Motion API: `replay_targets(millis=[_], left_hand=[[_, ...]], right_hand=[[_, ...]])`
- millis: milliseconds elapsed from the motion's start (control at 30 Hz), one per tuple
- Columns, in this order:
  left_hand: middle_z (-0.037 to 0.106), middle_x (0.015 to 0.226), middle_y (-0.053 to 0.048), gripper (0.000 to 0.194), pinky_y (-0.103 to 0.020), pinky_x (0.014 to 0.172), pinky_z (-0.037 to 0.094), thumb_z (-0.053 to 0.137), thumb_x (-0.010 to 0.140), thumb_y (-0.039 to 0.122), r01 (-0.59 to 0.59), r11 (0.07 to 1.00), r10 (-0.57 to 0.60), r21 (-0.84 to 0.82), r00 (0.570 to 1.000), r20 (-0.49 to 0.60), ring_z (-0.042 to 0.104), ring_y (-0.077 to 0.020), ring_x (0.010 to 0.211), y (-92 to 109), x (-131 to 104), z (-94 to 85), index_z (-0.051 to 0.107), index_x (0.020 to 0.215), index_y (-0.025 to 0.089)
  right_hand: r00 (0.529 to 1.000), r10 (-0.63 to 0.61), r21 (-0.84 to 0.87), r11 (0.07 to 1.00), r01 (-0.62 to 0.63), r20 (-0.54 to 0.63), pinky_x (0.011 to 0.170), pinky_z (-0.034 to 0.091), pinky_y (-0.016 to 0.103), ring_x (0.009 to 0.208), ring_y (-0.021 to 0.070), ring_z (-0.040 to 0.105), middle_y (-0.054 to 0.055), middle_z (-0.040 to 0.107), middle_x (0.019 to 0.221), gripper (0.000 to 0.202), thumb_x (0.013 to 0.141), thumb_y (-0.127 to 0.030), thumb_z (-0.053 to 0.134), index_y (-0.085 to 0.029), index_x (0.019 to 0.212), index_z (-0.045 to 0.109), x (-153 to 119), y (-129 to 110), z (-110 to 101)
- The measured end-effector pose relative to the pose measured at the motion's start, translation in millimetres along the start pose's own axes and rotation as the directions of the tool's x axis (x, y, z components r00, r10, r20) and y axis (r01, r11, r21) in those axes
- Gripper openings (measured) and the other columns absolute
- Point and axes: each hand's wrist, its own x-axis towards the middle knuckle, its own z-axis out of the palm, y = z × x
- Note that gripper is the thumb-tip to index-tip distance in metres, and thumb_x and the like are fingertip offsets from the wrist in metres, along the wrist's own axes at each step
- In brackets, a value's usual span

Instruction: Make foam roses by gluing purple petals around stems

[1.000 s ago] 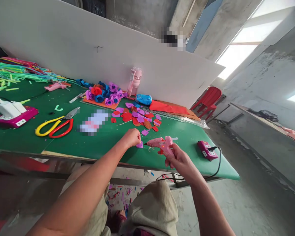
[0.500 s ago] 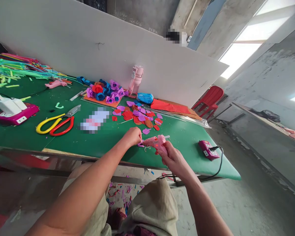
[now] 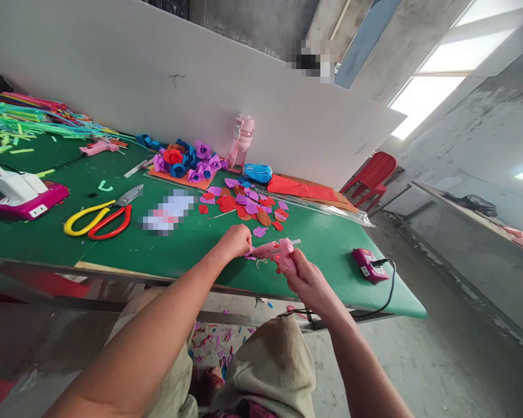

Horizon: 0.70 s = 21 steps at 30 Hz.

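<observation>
My right hand [image 3: 304,275] is wrapped round the handle of a pink glue gun [image 3: 276,251], whose nozzle points left. A clear stick pokes out of the gun's rear. Just at the nozzle, my left hand [image 3: 237,241] pinches a small purple piece [image 3: 250,254], mostly hidden by the fingers. Beyond the hands lie loose purple, red and brown petals [image 3: 244,203]. Purple, blue and red paper flowers [image 3: 187,161] are heaped on an orange sheet behind them to the left.
On the green table [image 3: 331,249] are yellow-and-red-handled scissors [image 3: 108,215], a second glue gun [image 3: 99,147], a pink bottle [image 3: 242,142], a blue packet [image 3: 257,173], red paper [image 3: 303,188] and two power strips [image 3: 370,266] [image 3: 35,203]. A cable hangs at the right edge.
</observation>
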Motion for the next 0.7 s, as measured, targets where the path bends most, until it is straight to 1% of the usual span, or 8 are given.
replay_targets(millis=[133, 300, 500, 700], left_hand=[[0.062, 0.054, -0.005, 0.011, -0.025, 0.052, 0.036, 0.060, 0.057, 0.010, 0.000, 1.000, 0.000, 0.000, 1.000, -0.001, 0.057, -0.0154, 0.057, 0.2, -0.7, -0.6, 0.062, 0.048, 0.016], [0.064, 0.056, -0.006, 0.010, -0.025, 0.056, 0.038, 0.060, 0.058, 0.009, 0.001, 1.000, -0.001, 0.008, 1.000, 0.006, 0.058, -0.0164, 0.059, -0.6, -0.3, -0.2, 0.065, 0.051, 0.015], [0.067, 0.062, -0.007, 0.014, -0.023, 0.055, 0.039, 0.057, 0.057, 0.006, -0.008, 1.000, 0.008, 0.001, 1.000, 0.014, 0.060, -0.0161, 0.061, -0.7, 0.9, 0.2, 0.067, 0.054, 0.015], [0.068, 0.063, -0.006, 0.017, -0.021, 0.056, 0.040, 0.055, 0.056, 0.006, 0.003, 0.999, -0.005, 0.052, 0.999, 0.034, 0.061, -0.0149, 0.063, 1.1, 0.3, -1.5, 0.069, 0.057, 0.015]], right_hand=[[1.000, -0.008, -0.005, 1.000, 0.008, -0.004, 0.049, 0.032, 0.024, 0.053, 0.0146, 0.047, -0.002, 0.054, 0.063, 0.014, 0.085, -0.037, 0.040, -0.024, 0.086, 0.042, 0.5, 0.9, 0.7], [1.000, -0.023, -0.025, 0.999, 0.023, -0.010, 0.048, 0.031, 0.023, 0.051, 0.0140, 0.044, -0.003, 0.051, 0.060, 0.013, 0.084, -0.036, 0.039, -0.024, 0.086, 0.044, 0.4, -0.2, 0.9], [0.999, -0.045, -0.074, 0.996, 0.044, -0.010, 0.050, 0.030, 0.024, 0.055, 0.0151, 0.046, -0.001, 0.055, 0.065, 0.013, 0.085, -0.036, 0.038, -0.024, 0.085, 0.041, 1.0, -3.6, 0.1], [0.998, -0.068, -0.140, 0.988, 0.068, 0.008, 0.052, 0.030, 0.025, 0.058, 0.0165, 0.047, -0.001, 0.055, 0.067, 0.013, 0.086, -0.036, 0.035, -0.023, 0.086, 0.039, 2.1, -9.4, -2.9]])
